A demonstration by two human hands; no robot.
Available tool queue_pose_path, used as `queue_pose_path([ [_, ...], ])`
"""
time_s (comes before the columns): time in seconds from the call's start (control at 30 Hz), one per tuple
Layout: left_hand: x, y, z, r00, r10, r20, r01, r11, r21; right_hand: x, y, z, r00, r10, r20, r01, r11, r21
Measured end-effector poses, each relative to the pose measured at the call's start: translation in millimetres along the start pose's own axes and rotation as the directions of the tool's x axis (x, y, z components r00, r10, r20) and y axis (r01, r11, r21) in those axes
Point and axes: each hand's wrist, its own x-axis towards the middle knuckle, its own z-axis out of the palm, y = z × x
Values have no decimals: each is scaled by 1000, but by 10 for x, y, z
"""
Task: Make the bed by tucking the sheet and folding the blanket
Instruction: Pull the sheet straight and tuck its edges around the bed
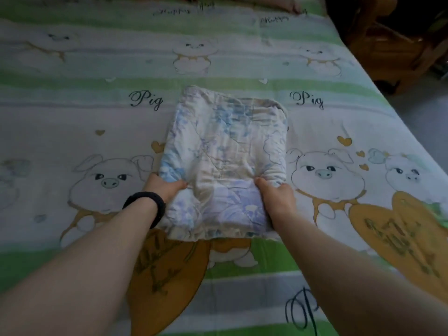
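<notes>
Blanket (224,161), pale white quilted fabric with a blue and lilac floral print, is folded into a thick rectangle. It lies flat near the middle of the bed, long side running away from the person, near short edge close to the bed's front edge. Left hand (164,186) grips the blanket's left side near the near end, thumb pressed on top; the rest of its fingers are hidden under the fold. Right hand (276,198) grips the right side at about the same level, thumb on top, fingers (282,187) curled round the edge. Fabric puckers between the two thumbs. Both forearms are bare. Black wristband (146,206) sits on the left wrist, touching the blanket's left edge. Under the blanket, a bed sheet (97,122) in green, grey and white stripes, with cartoon pigs, orange hearts and "Pig" lettering, lies spread over the whole bed, mostly smooth. Brown wooden furniture (392,52) stands past the bed's right edge at upper right, dim and blurred. Grey floor (421,105) shows beside it.
</notes>
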Motion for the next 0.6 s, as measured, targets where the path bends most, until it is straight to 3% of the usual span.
queue_pose_path([
  [0.17,-783,-854,-317,999,32,20,-31,999,-28,-1049,563,-32,999,0,-45,-3,998,-60],
  [0.43,-2054,-2426,-839,999,6,45,8,952,-307,-2568,1447,-223,992,-115,44,119,988,-101],
  [0.53,-2196,-2717,-988,993,-12,120,43,965,-260,-2786,1625,-254,989,-128,78,141,970,-196],
  [0.6,-2166,-2732,-1035,986,-41,165,73,978,-195,-2767,1641,-227,992,-109,69,120,979,-168],
])
